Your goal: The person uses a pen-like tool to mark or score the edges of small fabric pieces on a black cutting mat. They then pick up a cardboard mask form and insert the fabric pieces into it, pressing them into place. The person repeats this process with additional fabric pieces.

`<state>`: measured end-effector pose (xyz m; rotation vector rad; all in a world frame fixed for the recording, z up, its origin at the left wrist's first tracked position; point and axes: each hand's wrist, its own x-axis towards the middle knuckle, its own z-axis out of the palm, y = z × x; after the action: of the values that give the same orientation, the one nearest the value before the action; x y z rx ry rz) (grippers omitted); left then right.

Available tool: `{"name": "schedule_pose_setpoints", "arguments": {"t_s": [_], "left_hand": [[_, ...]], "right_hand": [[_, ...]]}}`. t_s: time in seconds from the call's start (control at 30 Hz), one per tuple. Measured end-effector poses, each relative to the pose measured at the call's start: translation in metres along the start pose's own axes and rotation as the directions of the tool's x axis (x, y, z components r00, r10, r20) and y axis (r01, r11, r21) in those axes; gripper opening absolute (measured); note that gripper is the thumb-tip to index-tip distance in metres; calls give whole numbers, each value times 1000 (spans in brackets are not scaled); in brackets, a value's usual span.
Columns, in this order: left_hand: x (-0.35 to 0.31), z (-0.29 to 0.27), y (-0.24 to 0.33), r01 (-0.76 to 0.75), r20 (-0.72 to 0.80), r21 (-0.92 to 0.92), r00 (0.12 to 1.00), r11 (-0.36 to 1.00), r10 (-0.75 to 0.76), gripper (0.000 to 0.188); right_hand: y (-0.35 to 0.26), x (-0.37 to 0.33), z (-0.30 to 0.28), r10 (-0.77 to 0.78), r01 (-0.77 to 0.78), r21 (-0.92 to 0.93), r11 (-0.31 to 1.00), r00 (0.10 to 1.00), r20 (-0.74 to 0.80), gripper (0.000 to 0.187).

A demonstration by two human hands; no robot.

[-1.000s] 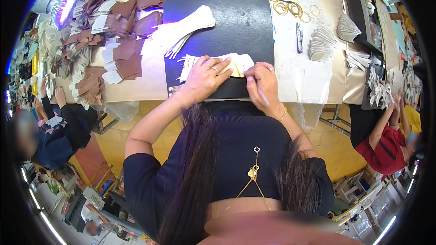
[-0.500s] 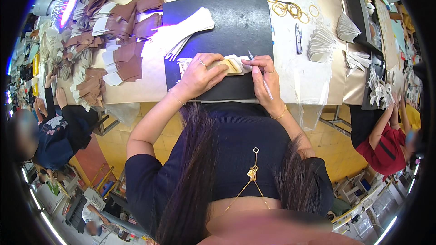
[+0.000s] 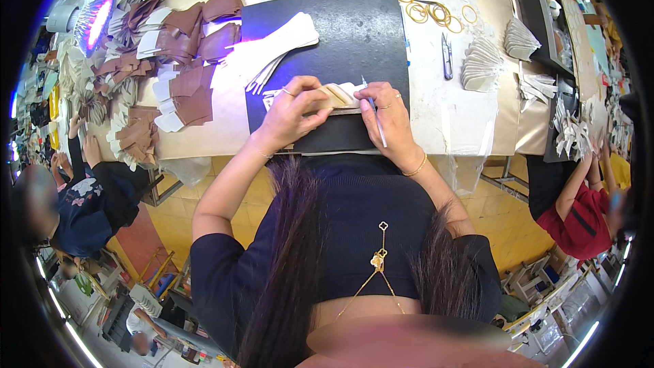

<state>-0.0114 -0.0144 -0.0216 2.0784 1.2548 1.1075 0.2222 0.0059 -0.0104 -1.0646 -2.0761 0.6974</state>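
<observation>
At the near part of a black mat (image 3: 340, 34), my left hand (image 3: 294, 114) pinches the left end of a small stack of cream and white layered pieces (image 3: 339, 97). My right hand (image 3: 391, 121) is closed round a slim pale pen-like tool (image 3: 381, 132), its pointed tip up by the stack's right end. The right fingers are also close to that end; whether they touch it I cannot tell. A fan of white strips (image 3: 286, 44) lies on the mat beyond my left hand.
Brown and white cut pieces (image 3: 187, 88) lie in piles at left, beside a lit lamp (image 3: 95, 24). Thread snips (image 3: 447, 56), yellow bands (image 3: 436, 13) and fanned pale pieces (image 3: 482, 65) lie at right. A black tray (image 3: 541, 24) stands farther right. Other people work at both sides.
My left fingers have shifted back left, uncovering more of the stack. My right hand has moved slightly left with the pen-like tool, which now stands more upright.
</observation>
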Motion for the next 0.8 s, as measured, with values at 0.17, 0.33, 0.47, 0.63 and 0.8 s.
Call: {"name": "schedule_pose_setpoints", "arguments": {"t_s": [0.17, 0.33, 0.47, 0.63, 0.8], "left_hand": [[4, -54, 7, 113, -98, 92, 990, 989, -104, 40], [8, -130, 9, 280, -76, 460, 958, 843, -277, 34], [18, -145, 9, 387, -115, 415, 920, 823, -374, 30], [50, -106, -17, 155, -14, 385, 987, 910, -162, 27], [74, -68, -47, 56, 111, 459, 987, 887, -119, 23]], "right_hand": [[-3, 2, 2, -96, 96, -72, 993, 995, 6, 20], [-1, 0, 3, -85, 85, -78, 993, 996, 4, 21], [3, -1, 5, -88, 90, -49, 995, 995, 38, 24], [3, -3, 8, -102, 104, -53, 993, 994, 49, 23], [4, -8, 0, -32, 32, -23, 999, 999, -26, 22]]}}
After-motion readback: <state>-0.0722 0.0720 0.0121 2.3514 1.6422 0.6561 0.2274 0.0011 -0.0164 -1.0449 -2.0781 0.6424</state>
